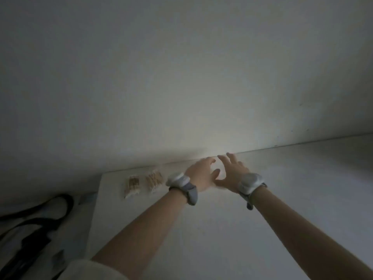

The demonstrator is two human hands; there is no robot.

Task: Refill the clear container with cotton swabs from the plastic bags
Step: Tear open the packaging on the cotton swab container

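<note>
At the far edge of the table (242, 229) by the wall (181, 77) | left hand (198, 175) and right hand (232, 172) are reaching out, fingers spread, holding nothing visible; clear container is not showing in the glare between them | plastic bags (154, 179) are lying just left of the left hand, likely light, crinkly, slippery, so pinching a top corner seems best | cotton swabs (133, 182) are showing through - thin tan sticks, soft white tips

Both arms stretched forward; left hand (201, 174) and right hand (232, 172) close together, fingers spread
</note>
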